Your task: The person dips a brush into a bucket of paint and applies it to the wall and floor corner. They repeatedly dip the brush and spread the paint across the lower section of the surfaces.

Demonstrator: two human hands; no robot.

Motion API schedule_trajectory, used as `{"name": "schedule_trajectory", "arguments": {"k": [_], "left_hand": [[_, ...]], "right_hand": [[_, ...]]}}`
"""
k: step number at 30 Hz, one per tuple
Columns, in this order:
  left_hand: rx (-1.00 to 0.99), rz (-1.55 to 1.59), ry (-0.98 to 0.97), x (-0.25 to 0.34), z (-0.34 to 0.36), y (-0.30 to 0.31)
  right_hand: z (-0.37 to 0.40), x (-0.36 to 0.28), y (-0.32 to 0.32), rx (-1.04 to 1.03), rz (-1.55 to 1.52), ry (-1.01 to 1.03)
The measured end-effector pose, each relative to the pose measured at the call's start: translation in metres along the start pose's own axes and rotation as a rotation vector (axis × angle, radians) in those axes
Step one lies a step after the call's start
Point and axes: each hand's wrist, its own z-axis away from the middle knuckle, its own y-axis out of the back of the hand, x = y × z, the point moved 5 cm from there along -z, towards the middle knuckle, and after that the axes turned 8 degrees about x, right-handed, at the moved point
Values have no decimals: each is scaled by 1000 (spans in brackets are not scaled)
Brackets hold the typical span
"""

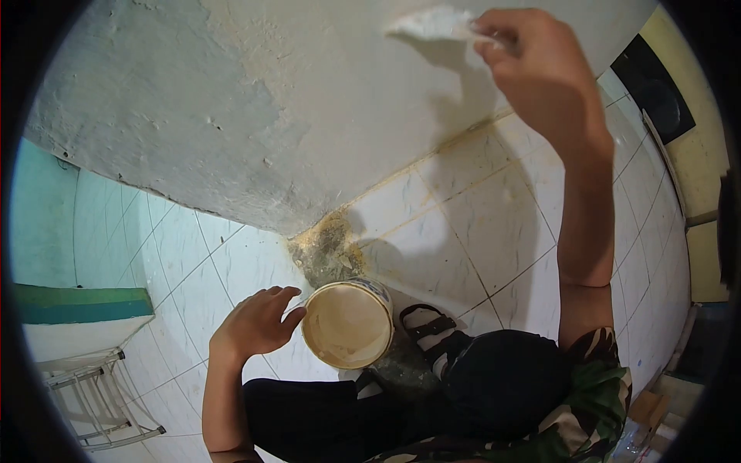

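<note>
My right hand [532, 62] is raised at the upper right, its fingers closed round the handle of a paintbrush [436, 25]. The brush head is coated whitish, slightly blurred, and close against the pale wall [363, 85]; whether it touches is hard to tell. Below, a round bucket [306, 339] with a patterned side stands on the floor between my legs, holding cream-coloured paint [351, 328]. My left hand [258, 320] hovers just left of the bucket rim, with thumb and fingers apart and nothing in them.
At the wall corner lies a rough, stained patch [332, 251] of floor. White tiles [478, 224] spread around. A metal rack [104, 401] stands lower left, near a green-edged ledge [85, 305]. My sandalled foot [428, 328] is right of the bucket. Boxes and bottles [648, 417] sit lower right.
</note>
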Motion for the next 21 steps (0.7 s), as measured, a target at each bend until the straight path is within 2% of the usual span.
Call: {"name": "schedule_trajectory", "arguments": {"k": [1,3,4,6,7,9,13,17,19,20,21], "left_hand": [[5,8,-9,-2,0,-1],[7,13,-15,-3,1,-1],[6,15,-3,-3,2,0],[5,20,12,-5,3,0],[14,23,10,-7,3,-1],[20,25,8,-7,2,-1],[9,37,24,-8,0,1],[22,38,5,-10,-2,-1],[25,40,0,-12,-2,-3],[29,40,-6,-13,-3,-3],[28,42,-8,-13,-3,-4]], "right_hand": [[2,-2,4,-5,-2,-5],[4,-8,15,169,13,70],[9,-2,4,166,10,65],[35,9,-21,487,-208,304],[45,12,-35,455,-164,208],[63,38,-86,587,-253,306],[109,76,-171,560,-207,320],[172,117,-221,495,-190,324],[205,138,-242,240,-159,216],[217,143,-243,238,-157,216],[226,148,-246,142,-130,154]]}}
